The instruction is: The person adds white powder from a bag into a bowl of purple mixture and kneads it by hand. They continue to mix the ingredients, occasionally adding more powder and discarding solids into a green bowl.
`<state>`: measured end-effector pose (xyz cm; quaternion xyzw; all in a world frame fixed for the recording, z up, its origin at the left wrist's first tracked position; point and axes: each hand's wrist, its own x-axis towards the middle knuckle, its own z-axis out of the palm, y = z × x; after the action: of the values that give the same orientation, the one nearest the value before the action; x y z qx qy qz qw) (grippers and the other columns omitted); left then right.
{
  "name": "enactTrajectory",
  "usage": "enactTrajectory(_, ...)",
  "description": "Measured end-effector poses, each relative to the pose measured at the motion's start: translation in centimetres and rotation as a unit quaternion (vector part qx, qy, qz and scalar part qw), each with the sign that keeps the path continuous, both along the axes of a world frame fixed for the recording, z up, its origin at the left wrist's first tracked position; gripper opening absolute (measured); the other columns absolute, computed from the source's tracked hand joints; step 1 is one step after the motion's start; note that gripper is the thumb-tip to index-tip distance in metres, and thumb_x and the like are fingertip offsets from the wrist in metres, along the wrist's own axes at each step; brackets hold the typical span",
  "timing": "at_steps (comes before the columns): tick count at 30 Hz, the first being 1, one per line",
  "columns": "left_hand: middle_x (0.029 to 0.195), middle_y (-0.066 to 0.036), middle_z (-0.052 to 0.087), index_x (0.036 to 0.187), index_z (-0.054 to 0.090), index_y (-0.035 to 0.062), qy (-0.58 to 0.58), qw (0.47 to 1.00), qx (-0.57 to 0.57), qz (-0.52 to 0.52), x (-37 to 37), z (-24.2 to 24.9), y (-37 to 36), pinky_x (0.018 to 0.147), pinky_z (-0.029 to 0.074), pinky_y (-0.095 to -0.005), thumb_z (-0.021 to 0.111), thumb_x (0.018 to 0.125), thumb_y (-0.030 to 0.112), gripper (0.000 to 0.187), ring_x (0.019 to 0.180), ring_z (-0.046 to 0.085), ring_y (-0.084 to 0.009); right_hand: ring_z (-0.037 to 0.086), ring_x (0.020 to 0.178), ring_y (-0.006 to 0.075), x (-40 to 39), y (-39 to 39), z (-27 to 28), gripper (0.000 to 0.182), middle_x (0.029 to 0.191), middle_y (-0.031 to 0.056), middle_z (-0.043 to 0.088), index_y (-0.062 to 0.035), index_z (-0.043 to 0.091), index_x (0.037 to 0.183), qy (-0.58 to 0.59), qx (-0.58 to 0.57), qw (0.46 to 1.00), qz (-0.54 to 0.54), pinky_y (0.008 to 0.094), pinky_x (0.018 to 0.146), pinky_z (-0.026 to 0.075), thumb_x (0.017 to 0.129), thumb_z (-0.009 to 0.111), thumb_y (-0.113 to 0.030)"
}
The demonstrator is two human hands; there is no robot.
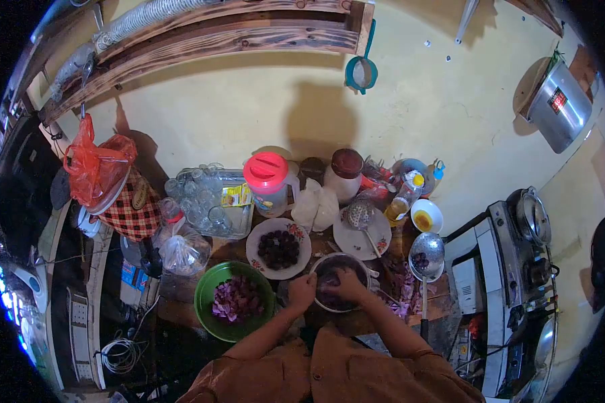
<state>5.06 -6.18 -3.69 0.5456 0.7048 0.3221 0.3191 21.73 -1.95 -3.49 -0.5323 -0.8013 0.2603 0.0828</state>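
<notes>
My left hand (302, 291) is closed at the left rim of a pot (333, 308), gripping its edge. Inside the pot, over dark purple contents, is my right hand (343, 286); its fingers point down and are partly hidden. Left of the pot stands a green bowl (206, 317) with purple and pink chunks (235, 300). Behind, a white floral plate (254, 254) bears dark round pieces (278, 250). A metal ladle (426, 250) with dark pieces rests at the right, near scattered purple peelings (405, 285).
A plate (343, 236) with a slotted spoon (361, 216), a pink-lidded jug (267, 181), a jar (343, 176) and an oil bottle (398, 208) stand behind. A glass tray (238, 227) and plastic bag (183, 252) are at left, a stove (507, 228) at right.
</notes>
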Motion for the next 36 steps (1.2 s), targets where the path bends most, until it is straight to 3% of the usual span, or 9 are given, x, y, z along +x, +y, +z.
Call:
enactTrajectory(10,0.066,-0.024,0.055,0.066,0.056,-0.0011,-0.001,1.000,0.009,0.027,0.2,-1.9,0.5,0.060,0.041,-0.0482,0.048,0.085,0.035,0.042,0.066,0.054,-0.0427,0.045,0.108,0.0418,-1.8,0.0,-1.3,0.065,0.114,0.0278,0.046,-0.0003,0.042,0.122,-0.133,-0.032,0.990,-0.046,0.0464,0.090,0.041,0.070,0.068,-0.031)
enactTrajectory(15,0.066,-0.024,0.055,0.066,0.057,-0.0011,0.028,0.999,0.028,0.012,0.0,-1.5,0.2,0.060,0.041,-0.0485,0.048,0.085,0.035,0.042,0.066,0.054,-0.0425,0.053,0.089,0.0448,-1.3,2.0,-0.7,0.041,0.100,0.0247,0.051,-0.0009,0.049,0.104,-0.116,-0.111,0.987,-0.007,0.0485,0.077,0.045,0.066,0.063,-0.011)
enactTrajectory(18,0.066,-0.024,0.054,0.068,0.057,-0.0016,0.048,0.998,0.035,-0.004,-0.1,-0.9,0.2,0.060,0.041,-0.0478,0.047,0.085,0.036,0.043,0.066,0.054,-0.0424,0.053,0.090,0.0441,-0.6,0.9,0.8,0.040,0.097,0.0237,0.052,-0.0015,0.050,0.098,-0.053,0.025,0.994,-0.090,0.0466,0.078,0.045,0.063,0.065,-0.010)
enactTrajectory(21,0.066,-0.024,0.054,0.069,0.058,-0.0023,0.032,0.999,0.003,0.002,0.0,-0.8,0.0,0.060,0.041,-0.0468,0.046,0.085,0.036,0.043,0.065,0.054,-0.0421,0.056,0.087,0.0412,-0.6,-0.8,7.0,0.045,0.095,0.0228,0.056,-0.0019,0.051,0.102,-0.041,0.190,0.979,-0.065,0.0440,0.077,0.046,0.061,0.066,-0.011)
enactTrajectory(25,0.065,-0.025,0.053,0.069,0.057,-0.0028,0.014,1.000,-0.018,-0.004,-0.1,-0.1,0.2,0.059,0.040,-0.0459,0.046,0.085,0.035,0.043,0.064,0.054,-0.0416,0.054,0.096,0.0379,2.0,-1.9,6.2,0.055,0.102,0.0232,0.055,-0.0029,0.050,0.111,-0.018,0.213,0.974,0.075,0.0410,0.082,0.044,0.060,0.069,-0.013)
enactTrajectory(27,0.065,-0.025,0.053,0.070,0.057,-0.0028,0.000,1.000,-0.014,-0.002,-0.1,0.3,0.1,0.059,0.040,-0.0460,0.046,0.086,0.036,0.043,0.065,0.054,-0.0416,0.046,0.107,0.0391,3.4,-0.7,6.8,0.072,0.116,0.0266,0.045,-0.0052,0.042,0.124,0.133,-0.163,0.974,0.080,0.0426,0.089,0.039,0.061,0.073,-0.020)
enactTrajectory(31,0.066,-0.024,0.054,0.071,0.057,-0.0029,-0.009,1.000,-0.009,-0.004,-0.2,-0.3,-0.1,0.060,0.040,-0.0467,0.046,0.085,0.036,0.043,0.065,0.054,-0.0416,0.039,0.114,0.0419,3.0,0.7,6.3,0.081,0.124,0.0288,0.038,-0.0060,0.038,0.127,0.110,-0.222,0.969,-0.025,0.0447,0.091,0.037,0.060,0.077,-0.031)
enactTrajectory(33,0.066,-0.024,0.054,0.071,0.057,-0.0026,-0.001,1.000,-0.012,0.000,-0.1,-0.1,-0.1,0.060,0.040,-0.0471,0.046,0.085,0.036,0.043,0.065,0.054,-0.0415,0.042,0.111,0.0432,1.5,0.0,3.0,0.083,0.123,0.0295,0.040,-0.0057,0.038,0.126,0.046,0.075,0.995,0.042,0.0462,0.084,0.042,0.061,0.075,-0.042)
enactTrajectory(36,0.066,-0.024,0.054,0.070,0.058,-0.0017,-0.001,1.000,-0.023,0.005,0.0,0.1,0.0,0.059,0.040,-0.0476,0.047,0.085,0.035,0.041,0.066,0.054,-0.0415,0.042,0.110,0.0440,-0.9,-1.0,0.8,0.080,0.117,0.0283,0.044,-0.0045,0.040,0.123,-0.034,-0.042,0.997,0.050,0.0477,0.082,0.044,0.063,0.072,-0.045)
